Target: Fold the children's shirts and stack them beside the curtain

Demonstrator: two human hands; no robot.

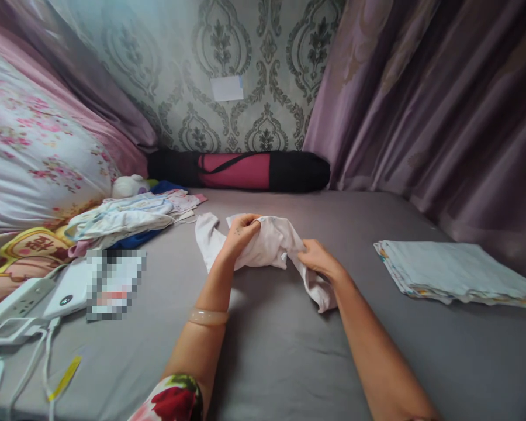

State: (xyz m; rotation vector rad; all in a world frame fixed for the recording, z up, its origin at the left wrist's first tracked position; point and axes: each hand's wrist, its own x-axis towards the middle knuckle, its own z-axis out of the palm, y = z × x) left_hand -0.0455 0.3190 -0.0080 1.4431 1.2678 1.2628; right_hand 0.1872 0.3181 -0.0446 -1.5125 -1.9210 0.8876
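Note:
A small pale pinkish-white garment [267, 248], which looks like a baby top with sleeves, is held up just above the grey sheet. My left hand [242, 233] pinches its upper edge near the middle, fingers closed on the cloth. Further right, my right hand [318, 257] grips the fabric where a sleeve-like part hangs down onto the sheet. Another sleeve-like part sticks out to the left of my left hand. The garment is crumpled, and my fingertips are partly hidden by its folds.
A folded pale cloth [456, 272] lies at right. Crumpled clothes [131, 216], a power strip [20, 304], a white power bank [70, 286] and cables [48, 362] lie at left. A black and pink long bag [236, 171] rests against the wall on the grey sheet [263, 362].

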